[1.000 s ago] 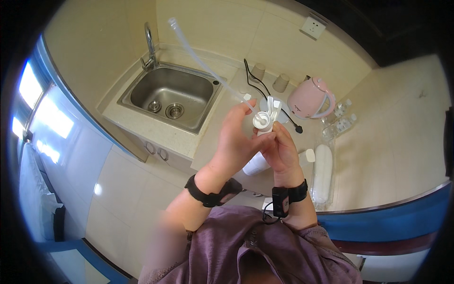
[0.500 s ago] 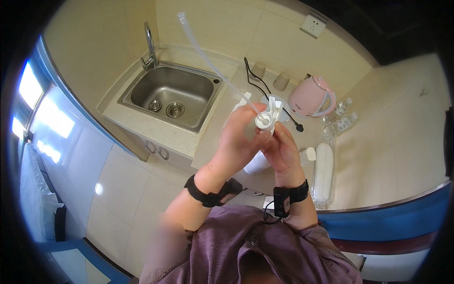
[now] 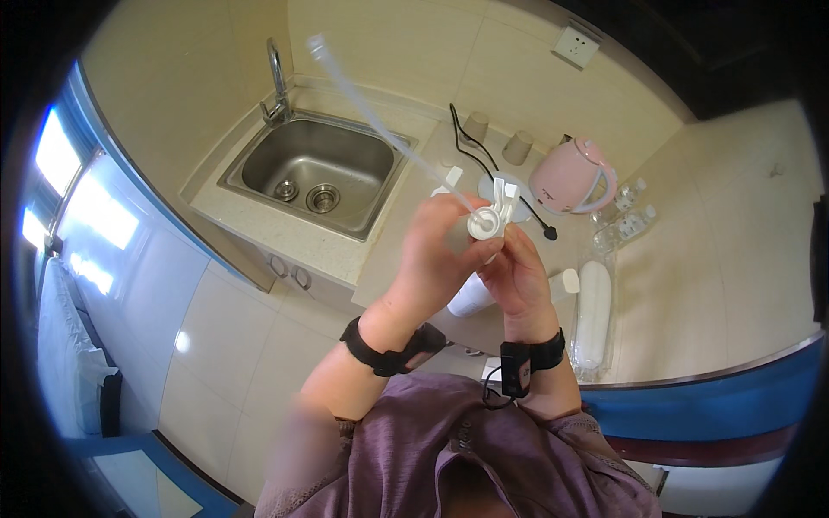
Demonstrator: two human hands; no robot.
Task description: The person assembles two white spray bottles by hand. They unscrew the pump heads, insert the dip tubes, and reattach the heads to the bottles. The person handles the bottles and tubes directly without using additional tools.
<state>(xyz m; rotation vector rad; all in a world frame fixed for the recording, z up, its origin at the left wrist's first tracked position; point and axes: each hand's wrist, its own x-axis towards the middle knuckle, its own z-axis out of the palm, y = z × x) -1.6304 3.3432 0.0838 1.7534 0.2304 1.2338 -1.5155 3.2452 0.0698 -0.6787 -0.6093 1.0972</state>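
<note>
Between my two hands is a white sprayer head (image 3: 486,224), its round threaded collar facing up at me. A long translucent tube (image 3: 377,121) rises from the collar and slants up to the left, over the sink's edge. My left hand (image 3: 432,250) is closed round the left side of the head, fingertips partly hidden. My right hand (image 3: 522,276) pinches the head from the right, beside its white prong-like parts (image 3: 506,194). Below my hands a white bottle (image 3: 471,296) is partly covered by them and lies close to the counter.
A steel sink (image 3: 315,173) with a tap (image 3: 276,86) lies to the left. Toward the back right are a pink kettle (image 3: 570,177), its black cord (image 3: 471,155), two cups (image 3: 517,148) and clear bottles (image 3: 635,223). A wrapped white roll (image 3: 593,315) lies at the right.
The tube's free end has swung slightly left and down. The collar has tilted a little, while both hands keep their hold in nearly the same place.
</note>
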